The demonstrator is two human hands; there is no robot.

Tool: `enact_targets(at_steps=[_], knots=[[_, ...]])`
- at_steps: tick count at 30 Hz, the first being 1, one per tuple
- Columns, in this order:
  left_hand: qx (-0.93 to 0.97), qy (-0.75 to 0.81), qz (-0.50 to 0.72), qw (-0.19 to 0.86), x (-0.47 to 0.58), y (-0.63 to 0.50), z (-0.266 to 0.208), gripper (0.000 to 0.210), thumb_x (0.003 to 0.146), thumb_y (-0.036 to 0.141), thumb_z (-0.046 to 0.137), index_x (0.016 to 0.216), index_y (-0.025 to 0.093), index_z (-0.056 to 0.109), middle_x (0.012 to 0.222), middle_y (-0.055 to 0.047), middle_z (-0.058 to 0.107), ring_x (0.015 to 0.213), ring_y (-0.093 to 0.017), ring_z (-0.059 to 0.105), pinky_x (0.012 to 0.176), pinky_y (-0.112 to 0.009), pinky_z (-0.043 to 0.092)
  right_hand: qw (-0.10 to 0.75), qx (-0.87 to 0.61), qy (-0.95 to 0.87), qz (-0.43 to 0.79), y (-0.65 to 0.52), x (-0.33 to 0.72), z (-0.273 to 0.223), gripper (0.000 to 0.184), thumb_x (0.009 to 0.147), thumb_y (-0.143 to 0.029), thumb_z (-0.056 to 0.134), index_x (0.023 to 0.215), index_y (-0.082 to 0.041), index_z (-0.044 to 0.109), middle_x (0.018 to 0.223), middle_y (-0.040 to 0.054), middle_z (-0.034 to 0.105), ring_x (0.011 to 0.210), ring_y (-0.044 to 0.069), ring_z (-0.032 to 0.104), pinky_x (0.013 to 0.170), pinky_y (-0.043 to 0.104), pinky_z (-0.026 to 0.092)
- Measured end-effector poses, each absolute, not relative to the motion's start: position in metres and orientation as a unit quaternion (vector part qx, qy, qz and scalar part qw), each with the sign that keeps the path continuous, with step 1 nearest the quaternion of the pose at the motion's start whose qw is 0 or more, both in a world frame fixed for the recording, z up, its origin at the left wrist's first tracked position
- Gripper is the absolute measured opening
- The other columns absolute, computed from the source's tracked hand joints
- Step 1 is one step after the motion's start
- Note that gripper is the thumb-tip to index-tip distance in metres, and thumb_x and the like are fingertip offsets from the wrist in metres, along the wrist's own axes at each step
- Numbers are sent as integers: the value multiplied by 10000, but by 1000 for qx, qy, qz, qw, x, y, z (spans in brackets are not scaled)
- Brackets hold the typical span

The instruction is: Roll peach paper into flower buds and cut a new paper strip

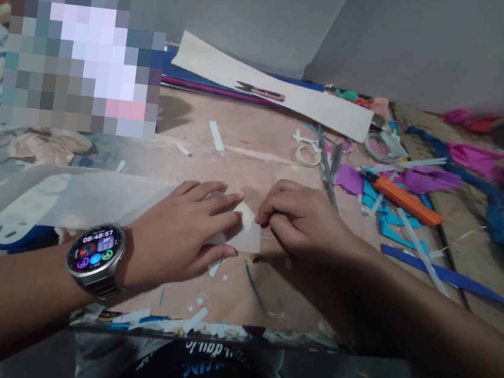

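Note:
A long strip of thin white, translucent sheet (110, 191) lies across the table, its pointed right end under my hands. My left hand (189, 221), with a watch (98, 253) on its wrist, rests flat on the sheet with its fingers spread. At the sheet's right edge, my right hand (301, 219) is closed, thumb and fingers pressed together. Whether it pinches the sheet's edge or something small is hidden. Beneath the left part of the sheet shows a blue and white object (14, 235), partly covered.
Thread snips (263, 92) lie on a cream strip (325, 109) at the back. A tape roll (308, 155), an orange cutter knife (408, 201), purple scraps (430, 180) and a blue strip (455, 278) lie to the right. Paper scraps (216, 135) dot the wooden table (253, 174). The upper left is pixelated.

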State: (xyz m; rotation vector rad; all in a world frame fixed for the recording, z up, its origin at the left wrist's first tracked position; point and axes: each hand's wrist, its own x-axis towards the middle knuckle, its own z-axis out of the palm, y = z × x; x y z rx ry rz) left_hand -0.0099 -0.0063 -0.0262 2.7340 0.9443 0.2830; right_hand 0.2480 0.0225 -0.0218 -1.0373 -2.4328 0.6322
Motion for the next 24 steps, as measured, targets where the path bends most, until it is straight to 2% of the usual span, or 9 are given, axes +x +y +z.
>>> enact_targets(at_steps=[7,10,14,16,19,24], knots=[[934,319,97,129,-11,-6,-27,341,1032,497,519,1190,222,644,1572,-86,530,1452,-399,441,1137,-614,409,197,-370,-881,220,22,249,-23,257,811,-81,518,805,-183,754,785,52,712,763,191,672,730,307,507],[933,320,96,133,-11,-6,-26,329,1036,490,516,1183,233,658,1555,-92,541,1448,-389,449,1142,-609,408,234,-375,-867,229,21,248,-25,318,808,-54,513,975,-186,749,811,30,743,773,184,694,745,302,522],[931,324,102,135,-12,-5,-25,363,1041,506,497,1181,230,688,1553,-129,529,1452,-389,446,1148,-606,405,264,-365,-862,234,20,246,-27,442,797,-33,517,1169,-182,704,990,59,770,908,202,725,820,320,561],[930,326,108,131,-12,-5,-25,379,1039,512,501,1185,225,701,1552,-145,523,1450,-391,447,1145,-604,409,242,-352,-874,231,21,246,-28,452,795,-39,528,1182,-185,710,1065,85,754,975,224,718,854,347,574],[932,323,114,118,-12,-6,-23,387,1033,504,522,1209,217,711,1529,-146,542,1431,-388,460,1130,-597,425,219,-351,-881,230,23,246,-28,443,803,-44,531,1173,-184,729,1073,99,736,986,236,712,861,371,587],[934,320,119,108,-10,-7,-20,360,1036,468,533,1206,209,716,1315,-115,665,1236,-335,589,1023,-545,503,221,-343,-885,223,23,246,-28,398,824,-42,526,1125,-175,750,987,85,755,953,223,701,818,343,589]])
